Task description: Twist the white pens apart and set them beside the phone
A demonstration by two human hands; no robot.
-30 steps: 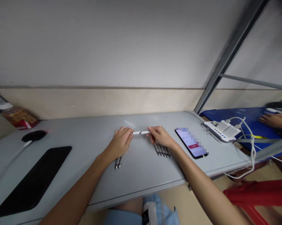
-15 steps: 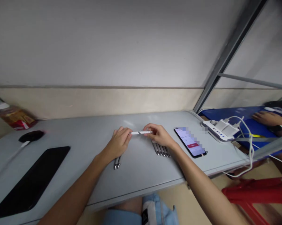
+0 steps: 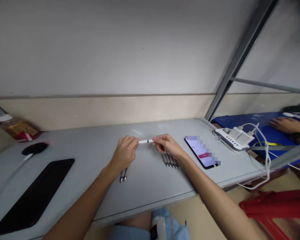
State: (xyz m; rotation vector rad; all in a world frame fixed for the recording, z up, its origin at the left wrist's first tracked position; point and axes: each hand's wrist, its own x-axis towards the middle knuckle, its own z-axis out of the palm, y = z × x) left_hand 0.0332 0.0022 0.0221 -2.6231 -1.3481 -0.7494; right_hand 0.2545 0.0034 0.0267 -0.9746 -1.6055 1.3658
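R fingers (image 3: 160, 138) shifted, now pinching white pen (image 3: 144, 141) w/ L fingers (image 3: 133, 141); bottle label (image 3: 25, 132) illegible.

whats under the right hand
Under the right hand, a row of grey pens lies on the table, with their near ends showing. Their far ends are covered by the hand, so I can't tell how far they reach or whether anything else is there.

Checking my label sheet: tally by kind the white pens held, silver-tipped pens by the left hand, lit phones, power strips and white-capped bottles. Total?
White pen held: 1
Silver-tipped pens by the left hand: 2
Lit phone: 1
Power strip: 1
White-capped bottle: 1
Total: 6
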